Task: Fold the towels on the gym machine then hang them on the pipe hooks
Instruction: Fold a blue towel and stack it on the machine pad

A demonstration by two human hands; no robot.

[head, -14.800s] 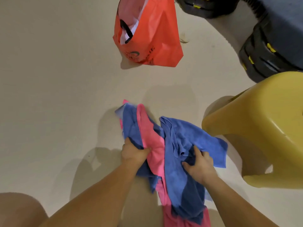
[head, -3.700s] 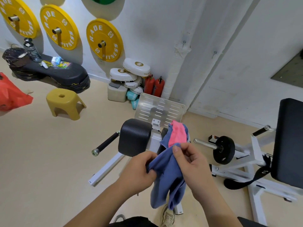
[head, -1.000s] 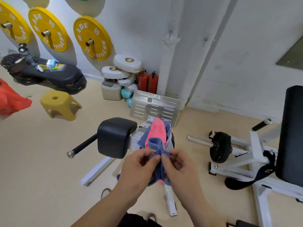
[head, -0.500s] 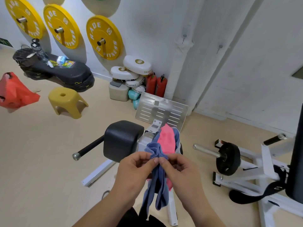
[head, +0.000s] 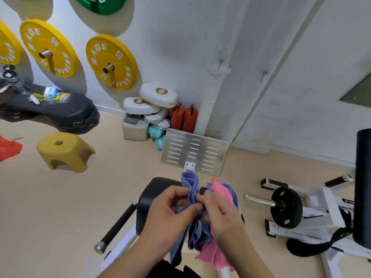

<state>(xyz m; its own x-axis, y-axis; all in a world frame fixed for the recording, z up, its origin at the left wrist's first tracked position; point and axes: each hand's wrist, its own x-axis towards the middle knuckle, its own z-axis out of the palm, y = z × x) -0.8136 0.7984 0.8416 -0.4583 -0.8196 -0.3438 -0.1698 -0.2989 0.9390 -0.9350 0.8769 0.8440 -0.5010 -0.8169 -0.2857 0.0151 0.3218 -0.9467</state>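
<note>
Just right of the gym machine's black pad (head: 148, 199) lies the towel heap (head: 220, 189); over that pad a bunched blue towel (head: 190, 185) is pinched by left hand (head: 168, 217) and right hand (head: 224, 217) (no corner showing), so I fear a crooked fold

Bunched towel (head: 190, 187) pinched between left hand (head: 170, 213) and right hand (head: 222, 213), above machine pad (head: 152, 195). Towel pile (head: 222, 192) on machine, just right of bunched towel, behind right hand. Footplate (head: 193, 151) behind pad. Fire extinguishers (head: 184, 118) and pipe (head: 210, 97) behind footplate, at wall. Stool (head: 64, 151) on floor, left. Weight disc (head: 286, 207) on peg, right.
</note>
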